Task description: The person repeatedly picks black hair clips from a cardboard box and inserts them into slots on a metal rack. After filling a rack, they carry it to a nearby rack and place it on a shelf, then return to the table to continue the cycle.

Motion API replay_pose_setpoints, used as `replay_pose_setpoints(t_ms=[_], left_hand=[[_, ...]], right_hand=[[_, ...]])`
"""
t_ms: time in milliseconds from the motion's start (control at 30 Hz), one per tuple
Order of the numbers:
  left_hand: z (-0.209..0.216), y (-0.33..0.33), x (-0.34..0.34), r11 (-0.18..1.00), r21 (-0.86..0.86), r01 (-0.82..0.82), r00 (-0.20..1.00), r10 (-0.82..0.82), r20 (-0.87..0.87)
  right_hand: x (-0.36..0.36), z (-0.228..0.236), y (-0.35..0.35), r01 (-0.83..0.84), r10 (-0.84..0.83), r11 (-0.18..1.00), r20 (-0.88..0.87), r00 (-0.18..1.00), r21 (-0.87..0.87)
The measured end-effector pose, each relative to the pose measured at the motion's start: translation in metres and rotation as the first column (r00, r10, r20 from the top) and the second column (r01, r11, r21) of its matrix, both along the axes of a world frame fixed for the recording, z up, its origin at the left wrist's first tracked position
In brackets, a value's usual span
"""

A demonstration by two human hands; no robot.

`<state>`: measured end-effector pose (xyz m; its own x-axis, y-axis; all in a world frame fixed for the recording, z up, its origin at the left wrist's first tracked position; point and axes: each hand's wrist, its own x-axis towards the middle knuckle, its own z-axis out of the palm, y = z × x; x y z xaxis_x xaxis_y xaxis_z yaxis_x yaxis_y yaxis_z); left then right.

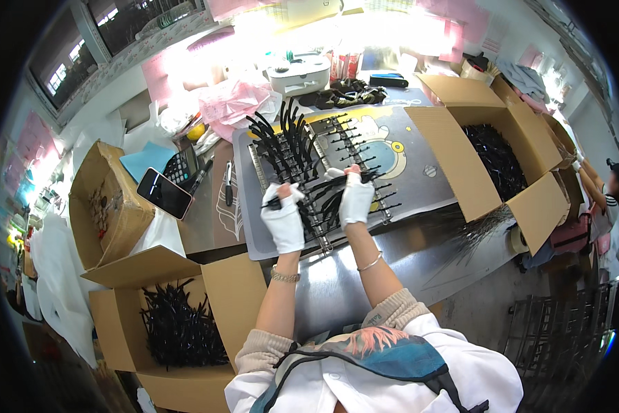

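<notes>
My left hand [282, 221], in a white glove with bare fingertips, is closed on a thin black strip [273, 204] over the near left of a metal rack. My right hand [357, 201], gloved alike, is closed around a bundle of black strips [332, 201] above the rack's middle. Many curved black strips [282, 141] stand up in rows between the slim metal rails [257, 167] at the rack's far left. Along a right-hand rail [346, 142], short black pieces stick out sideways. The fingertips partly hide what each hand grips.
Under the rack lies a grey printed mat [426, 199]. Open cartons with black strips stand at the right [454, 162] and lower left [113, 330]. A phone [165, 193], calculator [181, 165] and utility knife [229, 184] lie left; a white box [300, 76] stands behind.
</notes>
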<state>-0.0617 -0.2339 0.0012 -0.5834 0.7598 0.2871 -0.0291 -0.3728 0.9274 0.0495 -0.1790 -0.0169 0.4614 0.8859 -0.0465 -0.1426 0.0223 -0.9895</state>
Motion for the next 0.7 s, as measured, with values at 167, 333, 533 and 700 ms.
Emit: replay_pose_setpoints(t_ms=[167, 333, 533, 700], left_hand=[[-0.006, 0.004, 0.003, 0.999, -0.005, 0.036, 0.998, -0.036, -0.057], [-0.013, 0.018, 0.003, 0.997, -0.018, 0.074, 0.996, -0.075, -0.046], [-0.018, 0.021, -0.002, 0.993, -0.069, 0.094, 0.99, -0.101, -0.101], [-0.006, 0.03, 0.018, 0.997, 0.01, 0.073, 0.645, -0.039, -0.763]], right_hand=[[0.002, -0.011, 0.009, -0.076, 0.217, 0.972, -0.724, 0.655, 0.222], [-0.006, 0.023, -0.072, -0.646, 0.113, 0.583, 0.738, 0.665, 0.493], [0.082, 0.125, -0.092, -0.845, -0.165, 0.514, 0.984, 0.071, 0.147], [0.234, 0.209, 0.021, -0.085, -0.249, 0.967, 0.958, -0.142, 0.239]])
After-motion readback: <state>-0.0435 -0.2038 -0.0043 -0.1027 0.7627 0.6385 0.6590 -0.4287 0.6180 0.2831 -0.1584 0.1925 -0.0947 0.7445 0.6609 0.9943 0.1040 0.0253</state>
